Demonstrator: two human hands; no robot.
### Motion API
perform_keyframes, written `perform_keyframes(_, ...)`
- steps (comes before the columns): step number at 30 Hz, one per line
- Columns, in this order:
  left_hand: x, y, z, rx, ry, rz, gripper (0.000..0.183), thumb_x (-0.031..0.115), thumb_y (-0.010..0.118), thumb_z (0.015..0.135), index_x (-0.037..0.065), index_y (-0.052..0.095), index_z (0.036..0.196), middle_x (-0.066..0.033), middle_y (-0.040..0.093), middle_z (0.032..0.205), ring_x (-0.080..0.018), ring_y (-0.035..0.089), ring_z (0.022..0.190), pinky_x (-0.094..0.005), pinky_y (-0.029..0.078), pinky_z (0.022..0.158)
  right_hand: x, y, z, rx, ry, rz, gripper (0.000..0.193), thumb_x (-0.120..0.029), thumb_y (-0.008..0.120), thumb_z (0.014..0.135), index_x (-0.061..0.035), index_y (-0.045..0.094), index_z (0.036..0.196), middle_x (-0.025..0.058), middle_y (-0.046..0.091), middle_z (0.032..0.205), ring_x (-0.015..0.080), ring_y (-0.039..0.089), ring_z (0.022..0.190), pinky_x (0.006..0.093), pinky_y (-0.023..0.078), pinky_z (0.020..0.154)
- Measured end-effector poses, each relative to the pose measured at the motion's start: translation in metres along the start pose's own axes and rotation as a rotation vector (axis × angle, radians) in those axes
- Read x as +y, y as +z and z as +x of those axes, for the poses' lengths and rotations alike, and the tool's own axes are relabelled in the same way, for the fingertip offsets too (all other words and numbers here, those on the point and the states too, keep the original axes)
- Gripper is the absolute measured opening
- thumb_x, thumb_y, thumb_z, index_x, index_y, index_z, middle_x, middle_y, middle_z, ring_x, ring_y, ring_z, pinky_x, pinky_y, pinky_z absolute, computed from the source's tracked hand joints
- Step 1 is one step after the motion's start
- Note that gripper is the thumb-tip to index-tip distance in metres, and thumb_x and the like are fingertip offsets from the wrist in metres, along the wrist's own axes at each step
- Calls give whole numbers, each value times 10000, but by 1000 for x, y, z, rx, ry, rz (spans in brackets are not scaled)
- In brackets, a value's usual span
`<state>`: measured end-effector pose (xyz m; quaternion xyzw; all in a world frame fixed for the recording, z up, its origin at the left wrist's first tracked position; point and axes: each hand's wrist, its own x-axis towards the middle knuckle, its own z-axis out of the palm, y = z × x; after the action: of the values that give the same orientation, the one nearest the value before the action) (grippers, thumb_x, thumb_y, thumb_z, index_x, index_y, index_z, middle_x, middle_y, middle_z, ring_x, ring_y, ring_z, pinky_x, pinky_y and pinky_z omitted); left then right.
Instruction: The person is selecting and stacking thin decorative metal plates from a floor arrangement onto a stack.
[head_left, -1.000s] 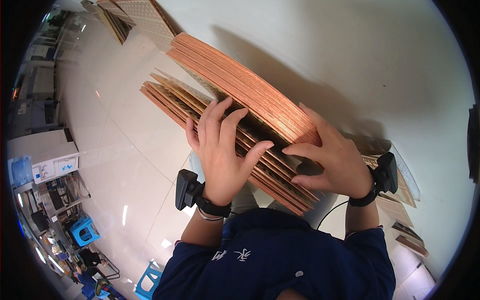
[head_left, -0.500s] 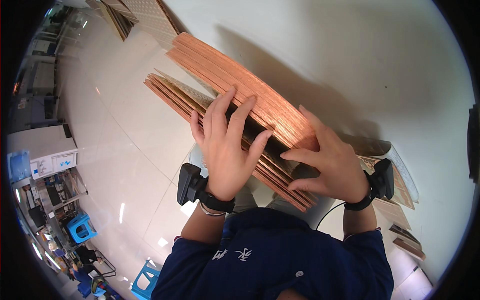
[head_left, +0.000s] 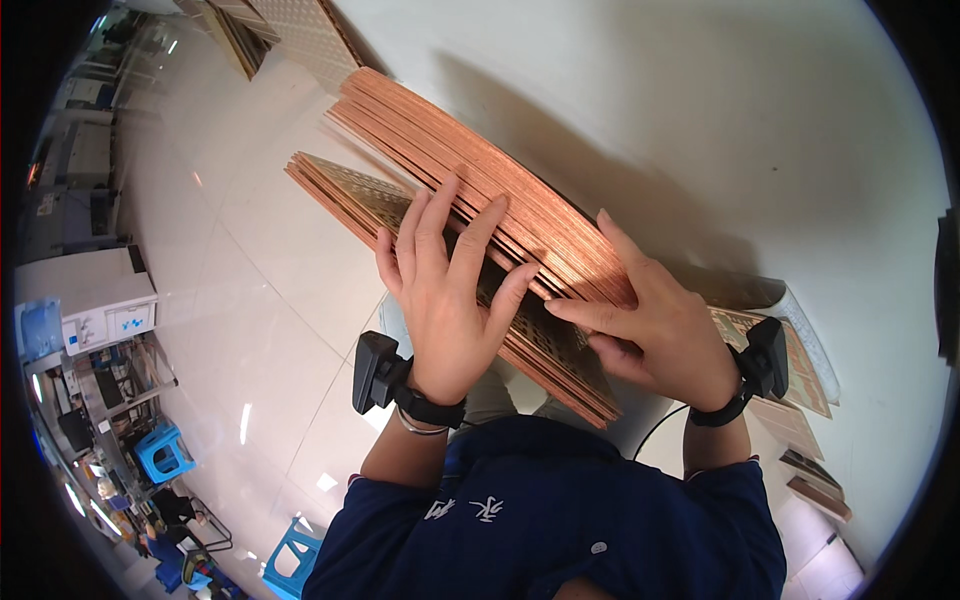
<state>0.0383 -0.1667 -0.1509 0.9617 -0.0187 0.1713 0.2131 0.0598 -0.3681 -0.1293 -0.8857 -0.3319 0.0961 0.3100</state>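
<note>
A thick stack of thin copper-edged panels (head_left: 480,165) leans by the pale wall, upper edges toward me. A thinner bundle of the same panels (head_left: 335,190) tilts away from it toward my body, leaving a wedge-shaped gap; the innermost panel shows a perforated-looking patterned face. My left hand (head_left: 445,290) lies across the gap with fingers spread, its fingertips and thumb touching the edges of the thick stack. Around the right end of that stack, my right hand (head_left: 660,335) grips with fingers on both sides. Its thumb is bent in the gap, partly hidden.
More patterned panels (head_left: 295,40) lean on the wall at the far left. Other sheets (head_left: 775,345) stand right of my right hand. The wall (head_left: 780,120) borders the far side. Blue stools (head_left: 165,455) and a white cabinet (head_left: 105,300) stand across the tiled floor at left.
Some panels have shifted from the near bundle to the thick stack, so the gap now opens on a patterned face. My right thumb has moved inward; my left hand has shifted slightly left.
</note>
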Motion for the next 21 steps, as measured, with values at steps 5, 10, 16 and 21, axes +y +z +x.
perform_keyframes(5,1,1,1,2,-13,5,452,330,645,734,125,558,1127,-118,405,1295,-296,354,1206,-468,147,1007,2,2,-1,-31,-49,-60,376,-258,756,565,-261,671,931,195,309,1363,294,521,1041,340,469,796)
perform_keyframes(10,2,2,5,-34,-7,3,436,304,626,752,119,549,1139,-120,403,1294,-290,348,1219,-454,141,1020,-4,-1,1,1,-52,-3,390,-364,742,546,-223,663,900,183,297,1367,289,516,1025,334,481,775)
perform_keyframes(16,2,1,5,-39,0,26,428,311,619,754,116,554,1129,-113,420,1282,-290,353,1214,-450,139,1020,-3,-2,1,-15,-40,-1,382,-330,755,550,-211,661,900,178,285,1375,288,507,1041,334,474,792)
perform_keyframes(21,2,4,5,-33,-8,6,430,324,618,751,123,557,1127,-110,419,1287,-290,353,1213,-457,130,1020,-3,-3,1,-24,-19,12,386,-293,761,539,-227,662,906,183,288,1374,297,498,1067,346,463,814)
